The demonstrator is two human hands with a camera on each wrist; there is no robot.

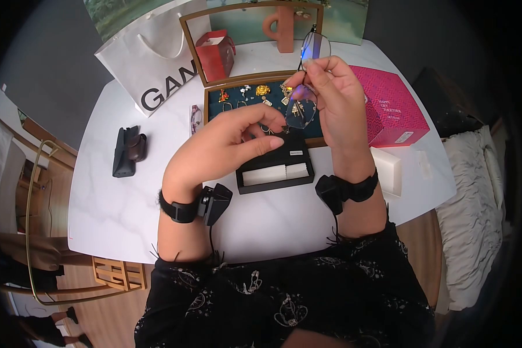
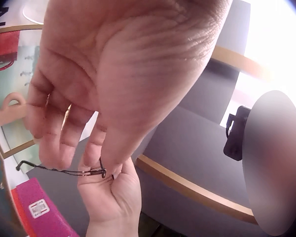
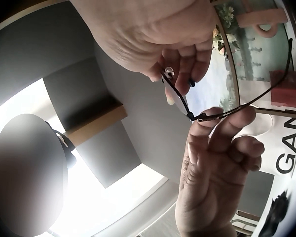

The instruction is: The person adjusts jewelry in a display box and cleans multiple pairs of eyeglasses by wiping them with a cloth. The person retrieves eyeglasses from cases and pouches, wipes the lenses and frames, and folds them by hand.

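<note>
Head view shows the right hand (image 1: pixel 336 98) pinching thin-framed glasses (image 1: pixel 307 81) by the frame, raised above the jewellery tray (image 1: pixel 214 95) so the lenses hang free. The left hand (image 1: pixel 226 145), fingers curled, pinches the temple hinge from below. A black box (image 1: pixel 275 168) sits beneath; bare table (image 1: pixel 127 203) lies left, a pink box (image 1: pixel 391 104) crowds the right.

Glasses (image 1: pixel 307 81) – thin dark metal frame, clear glossy lenses w/ a bluish sheen. Table (image 1: pixel 127 203) – smooth white marble-look top, faint grey veins, slight gloss. Paper bag (image 1: pixel 151 58) at 11 o'clock: matt white, cord handles. Pink box (image 1: pixel 397 110) at 2 o'clock: card w/ fine textured print. Tray (image 1: pixel 214 107) – wood rim, dark velvety lining. Sleeves (image 1: pixel 284 301): soft black printed cloth.
</note>
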